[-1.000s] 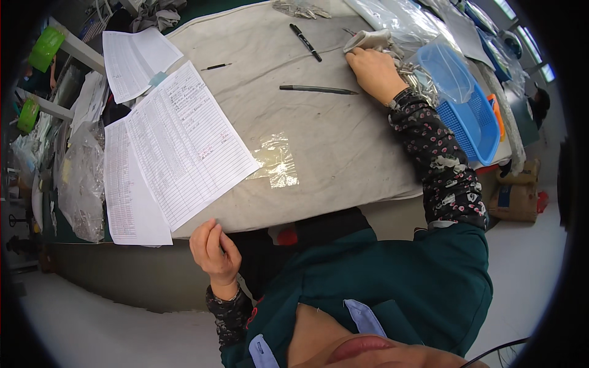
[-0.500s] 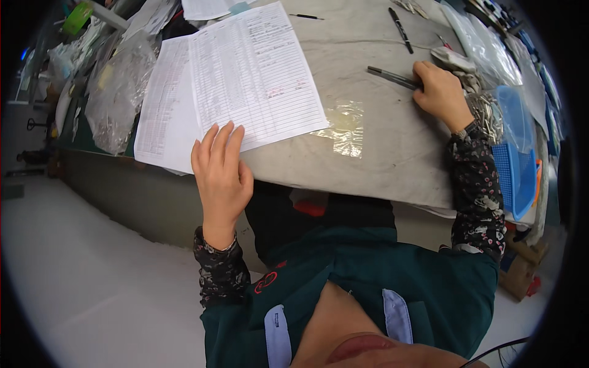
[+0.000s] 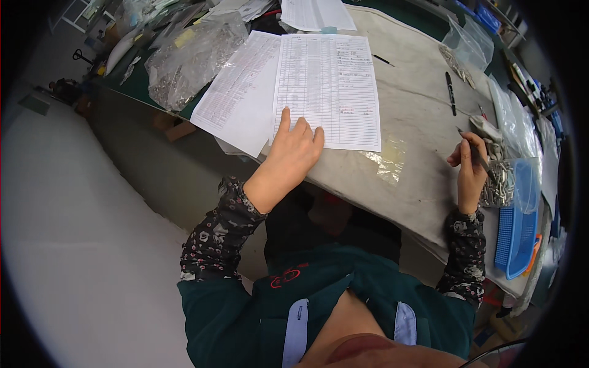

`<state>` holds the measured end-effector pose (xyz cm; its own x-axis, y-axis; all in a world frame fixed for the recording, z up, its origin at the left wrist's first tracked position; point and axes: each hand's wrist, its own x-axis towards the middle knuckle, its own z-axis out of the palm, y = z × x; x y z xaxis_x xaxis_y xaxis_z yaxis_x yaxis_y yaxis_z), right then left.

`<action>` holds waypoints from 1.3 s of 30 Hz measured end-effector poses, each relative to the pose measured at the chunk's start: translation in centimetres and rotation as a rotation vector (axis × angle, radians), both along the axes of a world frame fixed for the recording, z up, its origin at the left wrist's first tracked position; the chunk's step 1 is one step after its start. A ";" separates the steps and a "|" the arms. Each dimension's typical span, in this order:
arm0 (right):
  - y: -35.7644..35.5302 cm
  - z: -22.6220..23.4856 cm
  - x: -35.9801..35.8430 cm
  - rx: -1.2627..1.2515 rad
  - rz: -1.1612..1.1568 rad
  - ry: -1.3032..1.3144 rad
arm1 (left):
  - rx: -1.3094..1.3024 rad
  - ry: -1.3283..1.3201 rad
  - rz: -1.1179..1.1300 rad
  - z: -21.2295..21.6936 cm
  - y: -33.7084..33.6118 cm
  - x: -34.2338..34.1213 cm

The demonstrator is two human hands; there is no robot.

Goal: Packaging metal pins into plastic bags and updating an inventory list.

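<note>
My left hand (image 3: 291, 153) rests on the lower edge of a lined form (image 3: 331, 86), fingers apart, with the index finger stretched out on the sheet. A second printed sheet (image 3: 236, 92) lies partly beneath that form, on its left. Over at the right side of the table, my right hand (image 3: 471, 168) is closed around a dark pen (image 3: 478, 157), whose thin end points up and left past the fingers. A patch of clear, shiny plastic (image 3: 391, 162) lies on the cloth between my hands.
Beside my right hand are small metal parts (image 3: 498, 184) and a blue basket (image 3: 515, 239). A black pen (image 3: 451, 93) and a thin dark stick (image 3: 383, 60) lie farther back. A plastic bag (image 3: 190, 64) sits at the left on the grey-clothed table (image 3: 423, 202).
My right hand has turned the pen from lying sideways to pointing upward. My left hand has moved farther onto the form, its index finger now extended. The whole view has shifted.
</note>
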<state>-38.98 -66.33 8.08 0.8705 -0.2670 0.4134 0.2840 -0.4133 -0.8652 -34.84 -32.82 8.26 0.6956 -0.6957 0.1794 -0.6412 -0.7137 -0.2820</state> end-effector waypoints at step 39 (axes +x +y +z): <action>-2.0 -1.1 -0.1 -0.092 -0.185 0.028 | -0.562 0.152 -0.103 -2.4 -2.3 -7.6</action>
